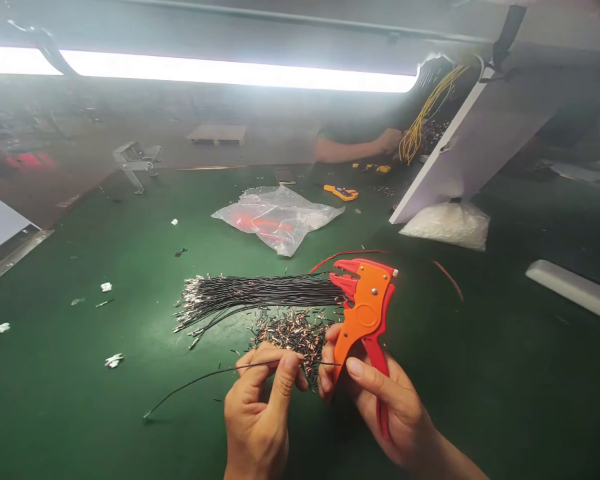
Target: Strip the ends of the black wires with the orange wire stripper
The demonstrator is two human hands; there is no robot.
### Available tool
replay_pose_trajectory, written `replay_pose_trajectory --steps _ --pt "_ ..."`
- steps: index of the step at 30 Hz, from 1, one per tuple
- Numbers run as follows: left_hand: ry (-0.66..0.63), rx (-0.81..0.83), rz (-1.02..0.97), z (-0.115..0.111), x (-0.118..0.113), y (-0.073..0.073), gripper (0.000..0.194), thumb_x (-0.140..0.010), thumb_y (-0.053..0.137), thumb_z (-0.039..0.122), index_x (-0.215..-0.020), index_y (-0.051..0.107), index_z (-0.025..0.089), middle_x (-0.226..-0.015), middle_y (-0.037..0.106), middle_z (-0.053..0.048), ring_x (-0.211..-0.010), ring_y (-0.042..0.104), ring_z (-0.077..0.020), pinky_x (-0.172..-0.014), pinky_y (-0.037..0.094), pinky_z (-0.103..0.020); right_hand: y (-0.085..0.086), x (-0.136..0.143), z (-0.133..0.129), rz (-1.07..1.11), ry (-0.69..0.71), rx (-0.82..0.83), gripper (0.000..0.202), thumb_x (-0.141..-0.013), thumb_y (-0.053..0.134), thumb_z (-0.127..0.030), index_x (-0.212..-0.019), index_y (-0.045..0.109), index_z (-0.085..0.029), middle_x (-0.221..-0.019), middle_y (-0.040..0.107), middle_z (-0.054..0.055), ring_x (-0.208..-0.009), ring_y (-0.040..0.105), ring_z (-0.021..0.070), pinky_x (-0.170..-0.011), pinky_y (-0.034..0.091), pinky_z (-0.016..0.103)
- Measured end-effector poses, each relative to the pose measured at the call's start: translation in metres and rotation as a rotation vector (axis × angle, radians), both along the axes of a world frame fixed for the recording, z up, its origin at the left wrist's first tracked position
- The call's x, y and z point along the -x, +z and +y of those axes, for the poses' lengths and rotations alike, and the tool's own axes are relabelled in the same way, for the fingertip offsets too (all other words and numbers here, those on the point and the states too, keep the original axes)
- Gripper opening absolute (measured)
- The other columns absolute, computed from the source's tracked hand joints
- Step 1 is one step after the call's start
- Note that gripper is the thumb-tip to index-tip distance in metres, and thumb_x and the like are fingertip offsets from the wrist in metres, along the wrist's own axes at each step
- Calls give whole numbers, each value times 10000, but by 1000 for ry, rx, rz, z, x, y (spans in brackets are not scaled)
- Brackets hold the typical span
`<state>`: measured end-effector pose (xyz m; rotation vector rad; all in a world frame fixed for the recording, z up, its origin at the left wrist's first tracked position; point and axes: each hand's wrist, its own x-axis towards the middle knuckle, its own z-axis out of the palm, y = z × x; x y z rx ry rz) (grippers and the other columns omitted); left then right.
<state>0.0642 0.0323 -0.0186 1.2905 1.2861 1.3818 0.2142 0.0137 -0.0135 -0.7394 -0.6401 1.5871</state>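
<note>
Workshop, green workbench point(130, 373), tube light point(240, 71), bundled black wires point(275, 291), wire stripper point(367, 308)

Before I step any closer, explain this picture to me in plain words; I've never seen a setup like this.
There is no machine here: a person works bare-handed, and the one picture comes from a camera worn on their head, looking forward and down. The left hand has a thin black wire in its grip. The right hand holds an orange-and-red tool, shaped like pliers. On the green table lie a bundle of black wires, a heap of small clippings and a clear plastic bag with something red inside. At the back, another person's arm shows.
</note>
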Motion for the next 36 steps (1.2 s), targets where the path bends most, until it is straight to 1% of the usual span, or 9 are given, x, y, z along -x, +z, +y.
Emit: replay_pose_trajectory --steps 6,10,15,17,20,22,26,31,36 --pt "-6 -35 14 -4 -5 -4 263 -900 660 409 -695 696 248 -644 602 35 -704 543 -161 -861 378 -312 -5 -1 0 -122 -19 -50 224 -907 693 -297 -1107 615 -233 -867 629 3 -755 596 174 -734 478 353" --pt "-22 -84 37 -5 -8 1 247 -899 662 397 -701 703 255 -630 601 35 -674 534 -161 -809 390 -314 -7 -3 0 -165 -14 -86 198 -933 662 -290 -1112 599 -234 -821 616 -5 -745 578 174 -742 466 358" --pt "95 -68 66 7 15 23 331 -884 671 445 -638 681 224 -642 630 4 -704 577 -160 -732 450 -270 -4 -3 -3 122 138 -39 327 -791 672 -205 -1116 649 -176 -887 645 35 -778 616 195 -742 480 370" --pt "129 -37 -27 16 29 36 286 -863 698 456 -696 712 224 -633 633 23 -638 574 -122 -628 456 -214 -5 -1 -5 240 216 -33 440 -691 645 -162 -1131 663 -143 -872 664 49 -765 627 197 -732 486 363" --pt "203 -21 -159 24 40 51 306 -773 787 473 -645 697 211 -596 615 36 -616 564 -95 -607 467 -159 -12 4 -8 341 328 -20 557 -604 609 -116 -1158 664 -98 -849 695 72 -718 649 187 -690 491 330" --pt "207 -43 -212 25 40 55 306 -744 809 481 -645 701 213 -575 608 42 -594 555 -90 -603 478 -151 -18 6 -9 379 385 2 572 -583 600 -101 -1150 672 -78 -831 717 87 -703 663 182 -666 491 302" --pt "179 -59 -198 20 38 49 257 -809 768 436 -685 715 217 -604 616 37 -631 570 -94 -625 484 -154 -28 6 -11 337 448 10 589 -546 570 -61 -1121 699 -62 -828 769 108 -706 693 178 -661 489 267" --pt "222 -72 -169 16 37 40 213 -830 755 410 -725 733 226 -660 619 34 -656 561 -93 -623 471 -159 -32 7 -10 265 497 22 626 -519 552 -30 -1120 722 -81 -844 792 98 -705 697 159 -663 485 237" --pt "232 -90 -155 16 34 39 194 -817 769 412 -773 769 223 -593 600 32 -622 561 -103 -592 470 -180 -28 5 -12 187 536 47 545 -574 636 -105 -1115 703 -102 -849 766 83 -709 674 170 -664 472 254"
